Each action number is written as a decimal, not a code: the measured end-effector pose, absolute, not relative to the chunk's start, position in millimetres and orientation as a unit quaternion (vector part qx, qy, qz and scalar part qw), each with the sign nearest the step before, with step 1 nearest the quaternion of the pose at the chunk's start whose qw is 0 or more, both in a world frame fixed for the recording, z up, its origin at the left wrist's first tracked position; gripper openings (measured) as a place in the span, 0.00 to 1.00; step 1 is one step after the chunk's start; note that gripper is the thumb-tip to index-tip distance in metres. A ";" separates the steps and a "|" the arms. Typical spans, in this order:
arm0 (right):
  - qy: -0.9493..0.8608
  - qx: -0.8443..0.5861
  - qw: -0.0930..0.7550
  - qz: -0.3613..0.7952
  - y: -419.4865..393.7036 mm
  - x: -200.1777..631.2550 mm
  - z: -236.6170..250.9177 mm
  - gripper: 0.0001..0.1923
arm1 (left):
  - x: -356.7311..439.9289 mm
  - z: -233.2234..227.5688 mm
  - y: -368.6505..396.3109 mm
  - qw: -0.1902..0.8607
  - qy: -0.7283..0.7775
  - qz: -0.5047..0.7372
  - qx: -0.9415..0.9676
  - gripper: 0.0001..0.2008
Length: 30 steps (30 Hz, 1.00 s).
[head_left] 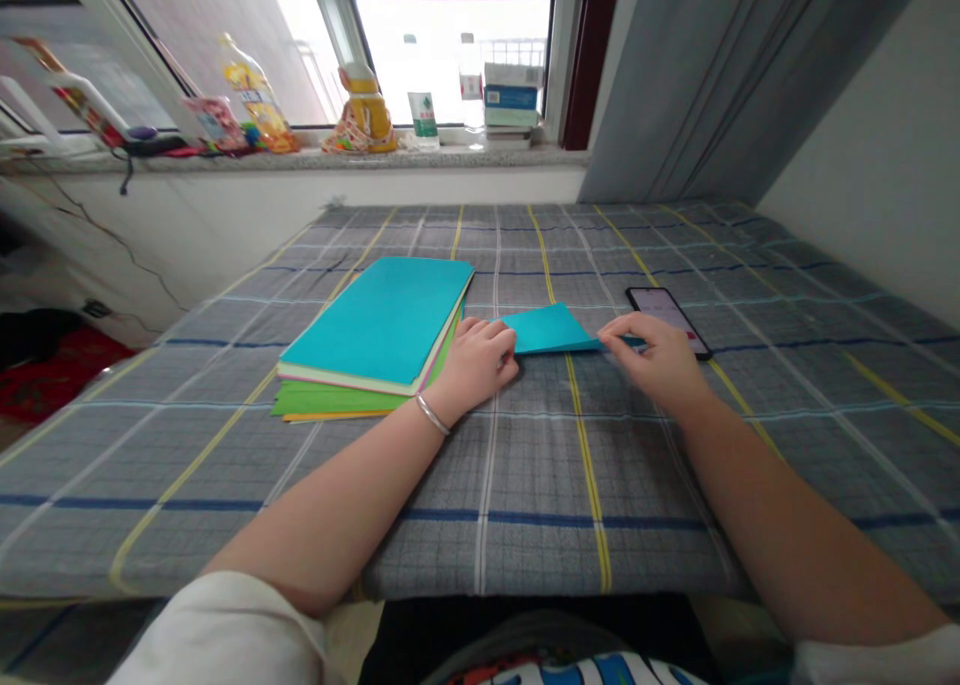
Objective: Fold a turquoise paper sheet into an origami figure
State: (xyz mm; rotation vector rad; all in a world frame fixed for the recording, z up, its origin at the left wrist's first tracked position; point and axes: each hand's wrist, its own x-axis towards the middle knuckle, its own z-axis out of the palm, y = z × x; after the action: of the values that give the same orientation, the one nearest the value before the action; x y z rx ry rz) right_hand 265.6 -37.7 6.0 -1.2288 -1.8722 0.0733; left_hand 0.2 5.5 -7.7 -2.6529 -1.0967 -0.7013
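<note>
The folded teal paper sheet (546,328) lies on the plaid cloth (525,465), at 3 o'clock from the coloured paper stack (379,330). Left hand (476,363), fingers curled, pins its left edge; right hand (651,350) pinches the right corner. Best keep the edges aligned while creasing flat, phone (667,317) just behind

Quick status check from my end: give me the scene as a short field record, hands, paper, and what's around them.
surface: grey plaid cloth with yellow and blue lines
left hand: knuckles down on the left end of the folded teal paper sheet
right hand: fingertips pinching the sheet's right corner
stack: pile of coloured paper sheets, teal on top, green and orange beneath, left of the left hand
phone: black smartphone, screen lit, just behind the right hand
wrist: silver bangle on left wrist
</note>
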 end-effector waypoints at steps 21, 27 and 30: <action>-0.790 -0.417 0.449 0.013 -39.6 244.4 -4.6 0.06 | 2.8 -18.1 10.4 0.087 -0.340 -0.227 -0.909 0.08; -0.742 -0.440 0.505 0.035 -38.9 249.3 -4.8 0.04 | 3.5 -18.2 9.0 0.014 -0.396 -0.259 -0.881 0.08; -0.672 -0.490 0.551 0.062 -34.7 253.6 -9.4 0.11 | 0.9 -18.7 9.6 -0.064 -0.457 -0.314 -0.830 0.06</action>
State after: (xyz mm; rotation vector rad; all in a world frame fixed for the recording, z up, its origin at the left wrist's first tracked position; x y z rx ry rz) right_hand 253.6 -34.7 -9.4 -1.1601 -1.5897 0.1472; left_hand 0.9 9.6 -18.7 -2.7180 -1.4985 -1.0283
